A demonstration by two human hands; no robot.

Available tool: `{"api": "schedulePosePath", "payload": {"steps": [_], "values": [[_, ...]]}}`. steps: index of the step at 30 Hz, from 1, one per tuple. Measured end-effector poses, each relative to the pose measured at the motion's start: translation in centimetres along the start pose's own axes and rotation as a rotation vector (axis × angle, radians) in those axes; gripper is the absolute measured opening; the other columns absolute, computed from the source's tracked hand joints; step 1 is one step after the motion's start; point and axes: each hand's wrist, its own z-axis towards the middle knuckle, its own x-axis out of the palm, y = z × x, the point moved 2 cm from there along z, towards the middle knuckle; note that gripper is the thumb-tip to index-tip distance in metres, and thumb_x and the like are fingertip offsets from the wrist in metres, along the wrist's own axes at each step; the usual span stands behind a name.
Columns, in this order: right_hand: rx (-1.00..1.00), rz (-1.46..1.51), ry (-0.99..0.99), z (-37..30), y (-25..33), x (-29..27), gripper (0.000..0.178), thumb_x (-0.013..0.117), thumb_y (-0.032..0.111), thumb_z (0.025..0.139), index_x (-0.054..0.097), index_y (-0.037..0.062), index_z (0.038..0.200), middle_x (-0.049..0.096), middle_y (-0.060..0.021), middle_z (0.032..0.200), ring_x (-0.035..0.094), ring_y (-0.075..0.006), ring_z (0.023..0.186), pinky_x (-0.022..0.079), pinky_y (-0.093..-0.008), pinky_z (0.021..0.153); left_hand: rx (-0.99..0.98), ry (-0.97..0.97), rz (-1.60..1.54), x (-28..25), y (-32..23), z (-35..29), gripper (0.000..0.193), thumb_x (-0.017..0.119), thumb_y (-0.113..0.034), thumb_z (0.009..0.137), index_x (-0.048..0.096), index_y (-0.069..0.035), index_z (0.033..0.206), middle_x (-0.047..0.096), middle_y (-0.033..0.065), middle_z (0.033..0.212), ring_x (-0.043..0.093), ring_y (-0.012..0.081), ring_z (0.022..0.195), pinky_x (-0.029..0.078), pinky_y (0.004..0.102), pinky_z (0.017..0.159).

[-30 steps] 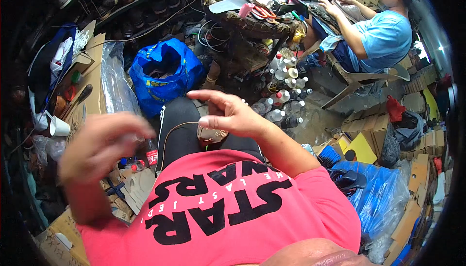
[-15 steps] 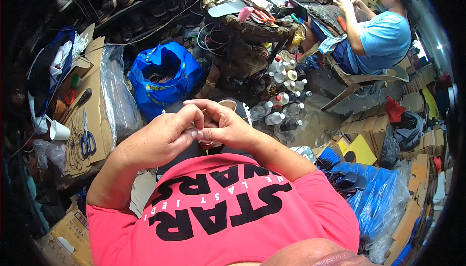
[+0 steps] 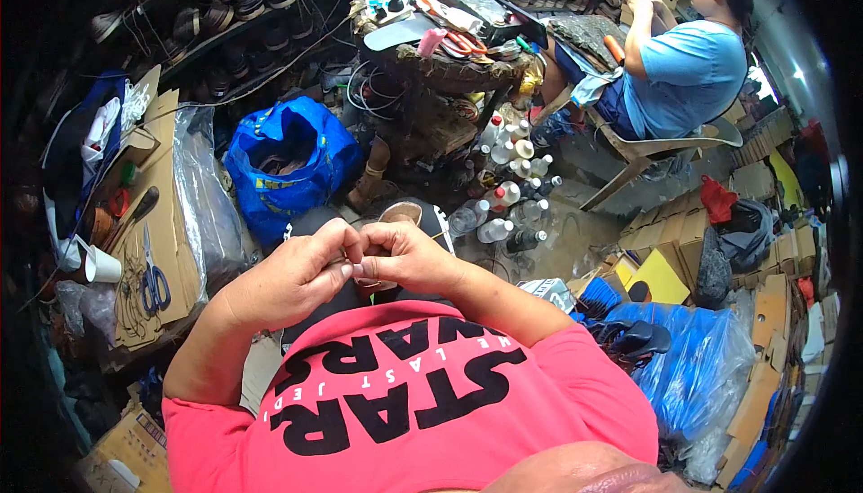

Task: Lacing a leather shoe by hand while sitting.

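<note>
Seeing pink short-sleeved shirt (image 3: pixel 413 394) from here, black-trousered lap (image 3: pixel 310 222); bare left hand (image 3: pixel 310 264), right hand (image 3: pixel 404 257) meeting above; tan, rounded shoe-like piece (image 3: pixel 400 212) just beyond grip, by right knuckles; fingertips (image 3: pixel 345 270) pinched, anything between too small to tell.

Cluttered table (image 3: pixel 427 71), greyish floor (image 3: pixel 573 243)
</note>
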Motion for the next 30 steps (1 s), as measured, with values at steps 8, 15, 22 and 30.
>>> {"api": "schedulePosePath", "payload": {"steps": [8,15,22,30], "values": [[0.089,0.027,-0.058,-0.6,0.8,-0.6,0.013,0.068,0.014,0.085,0.067,0.0011,0.090,0.059,0.0032,0.070,0.048,-0.0026,0.061,0.038,-0.0193,0.052,-0.073,-0.115,-0.421,-2.1,-0.7,-2.4,0.017,0.046,-0.003,0.090,0.049,-0.002,0.107,0.055,0.0011,0.073,0.052,0.0071,0.065,0.043,0.0218,0.060],[0.084,-0.056,-0.036,-0.6,0.2,-1.2,0.013,0.069,0.011,0.083,0.068,-0.0010,0.089,0.067,-0.0055,0.084,0.061,-0.0105,0.076,0.049,-0.0235,0.070,0.367,-0.197,-0.637,-4.9,-2.0,-5.3,0.020,0.056,-0.007,0.084,0.059,0.008,0.097,0.065,0.0183,0.087,0.065,0.0219,0.081,0.049,0.0290,0.071],[0.144,0.048,0.018,-0.4,0.1,-0.9,0.015,0.069,0.011,0.083,0.068,-0.0018,0.092,0.066,-0.0057,0.083,0.063,-0.0124,0.077,0.050,-0.0247,0.071,0.491,-0.415,-0.305,-5.5,-1.6,-6.9,0.045,0.058,-0.038,0.090,0.056,0.003,0.108,0.062,0.0208,0.100,0.061,0.0264,0.093,0.046,0.0378,0.081],[0.127,-1.002,-0.299,-0.2,0.3,-6.0,0.050,0.071,0.032,0.077,0.058,0.0073,0.118,0.066,-0.0150,0.084,0.063,-0.0258,0.078,0.050,-0.0353,0.071,0.211,-1.263,0.221,-12.7,4.8,-7.4,0.020,0.047,-0.012,0.097,0.063,0.000,0.101,0.061,0.0045,0.099,0.057,0.0130,0.092,0.045,0.0263,0.085]]}}
